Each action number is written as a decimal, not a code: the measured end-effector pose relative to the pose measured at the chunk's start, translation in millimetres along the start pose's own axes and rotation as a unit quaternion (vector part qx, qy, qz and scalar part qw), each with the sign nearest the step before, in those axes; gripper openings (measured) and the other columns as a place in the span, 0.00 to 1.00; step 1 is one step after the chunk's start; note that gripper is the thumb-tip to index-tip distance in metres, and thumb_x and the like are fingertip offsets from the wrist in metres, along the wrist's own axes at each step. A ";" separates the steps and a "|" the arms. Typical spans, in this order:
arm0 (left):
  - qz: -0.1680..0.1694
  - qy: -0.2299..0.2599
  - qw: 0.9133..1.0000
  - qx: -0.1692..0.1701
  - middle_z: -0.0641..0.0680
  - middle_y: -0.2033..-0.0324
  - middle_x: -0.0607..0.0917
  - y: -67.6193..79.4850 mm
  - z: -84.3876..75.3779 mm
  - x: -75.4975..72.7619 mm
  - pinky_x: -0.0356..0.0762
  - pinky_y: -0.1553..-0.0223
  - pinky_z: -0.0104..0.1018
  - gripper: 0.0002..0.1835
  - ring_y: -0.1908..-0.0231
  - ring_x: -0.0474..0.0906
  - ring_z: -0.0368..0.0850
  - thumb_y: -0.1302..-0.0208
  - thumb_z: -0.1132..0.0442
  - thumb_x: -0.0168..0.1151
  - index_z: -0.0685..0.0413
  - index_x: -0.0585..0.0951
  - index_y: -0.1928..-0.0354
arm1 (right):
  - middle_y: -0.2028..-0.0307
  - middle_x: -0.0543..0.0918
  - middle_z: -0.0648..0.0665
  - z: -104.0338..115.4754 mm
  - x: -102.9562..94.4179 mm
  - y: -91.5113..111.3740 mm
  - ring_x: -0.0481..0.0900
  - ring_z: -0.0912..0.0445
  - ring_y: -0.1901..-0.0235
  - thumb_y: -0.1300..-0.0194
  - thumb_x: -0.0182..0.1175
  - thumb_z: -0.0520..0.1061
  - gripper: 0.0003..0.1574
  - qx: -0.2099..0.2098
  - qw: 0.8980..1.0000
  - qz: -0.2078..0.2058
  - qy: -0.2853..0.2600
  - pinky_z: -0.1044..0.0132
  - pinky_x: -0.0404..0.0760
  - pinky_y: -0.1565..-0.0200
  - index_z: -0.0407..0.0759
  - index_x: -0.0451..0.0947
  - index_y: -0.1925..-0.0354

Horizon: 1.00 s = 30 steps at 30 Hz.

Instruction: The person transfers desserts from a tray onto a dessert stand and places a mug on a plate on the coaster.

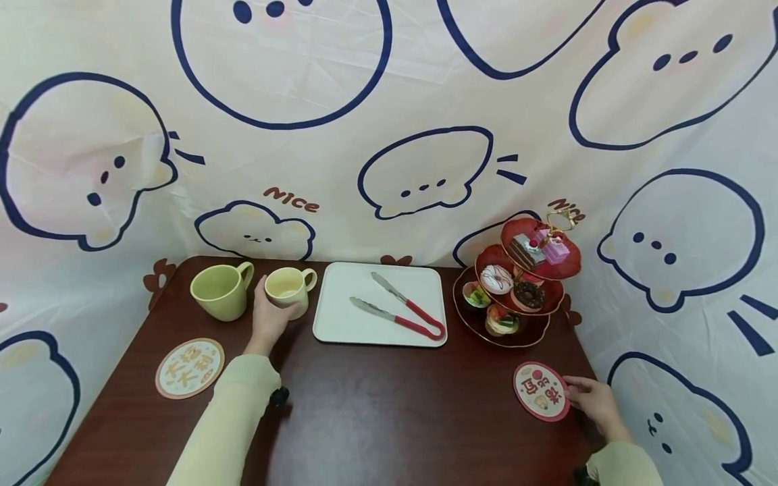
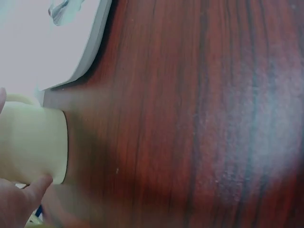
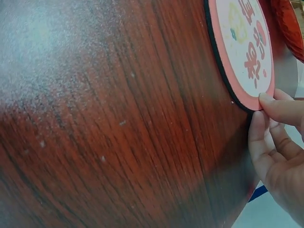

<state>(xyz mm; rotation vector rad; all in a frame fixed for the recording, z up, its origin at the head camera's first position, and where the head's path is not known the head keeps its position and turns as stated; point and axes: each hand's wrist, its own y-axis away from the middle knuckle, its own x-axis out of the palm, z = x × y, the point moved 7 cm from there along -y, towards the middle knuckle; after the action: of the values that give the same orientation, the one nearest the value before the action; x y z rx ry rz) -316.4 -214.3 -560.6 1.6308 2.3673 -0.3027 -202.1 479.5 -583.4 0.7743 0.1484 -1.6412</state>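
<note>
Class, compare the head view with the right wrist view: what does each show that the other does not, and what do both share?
Only the head view shows the left hand gripping the smaller cup, the larger cup, the white tray with tongs, and the dessert stand. Only the right wrist view shows the fingertips pinching the coaster's edge up close. Both share the right hand, the red-rimmed coaster and the dark wooden table.
</note>
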 end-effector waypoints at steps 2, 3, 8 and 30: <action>-0.004 0.000 1.000 0.001 0.70 0.26 0.58 -1.8 -2.2 2.8 0.53 0.27 0.56 0.61 0.28 0.56 0.64 0.48 0.69 0.78 0.60 0.45 0.20 | 0.60 0.83 0.35 0.8 -1.4 -0.4 0.82 0.58 0.65 0.29 0.55 0.28 0.22 -0.005 1.000 -0.001 0.008 0.65 0.86 0.63 0.16 0.71 0.40; -0.005 0.001 1.000 0.002 0.70 0.27 0.58 -2.7 -3.2 4.0 0.54 0.28 0.56 0.61 0.28 0.57 0.64 0.48 0.69 0.78 0.59 0.45 0.20 | 0.60 0.83 0.35 0.9 -1.9 -0.3 0.82 0.58 0.65 0.29 0.54 0.28 0.22 -0.007 1.000 -0.002 0.011 0.65 0.86 0.63 0.16 0.70 0.39; -0.019 0.007 1.000 -0.013 0.70 0.28 0.59 -5.7 -3.6 6.3 0.56 0.28 0.56 0.62 0.29 0.58 0.65 0.48 0.68 0.79 0.57 0.44 0.20 | 0.62 0.83 0.37 3.0 -1.8 -0.8 0.83 0.58 0.66 0.30 0.55 0.28 0.22 -0.024 0.999 0.000 0.032 0.65 0.86 0.63 0.16 0.71 0.41; -0.037 0.000 0.999 -0.023 0.68 0.33 0.68 -7.9 0.3 4.2 0.61 0.31 0.55 0.53 0.32 0.65 0.63 0.47 0.64 0.79 0.60 0.56 0.25 | 0.62 0.82 0.37 5.8 0.5 -0.9 0.85 0.48 0.63 0.30 0.57 0.30 0.20 -0.044 0.994 -0.003 0.101 0.59 0.87 0.62 0.18 0.75 0.43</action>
<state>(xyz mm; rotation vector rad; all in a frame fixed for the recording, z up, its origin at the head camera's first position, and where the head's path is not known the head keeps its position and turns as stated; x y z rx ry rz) -325.2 -213.5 -562.0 1.5254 2.4211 -0.2602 -205.3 476.3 -579.5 0.8706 0.3642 -1.5489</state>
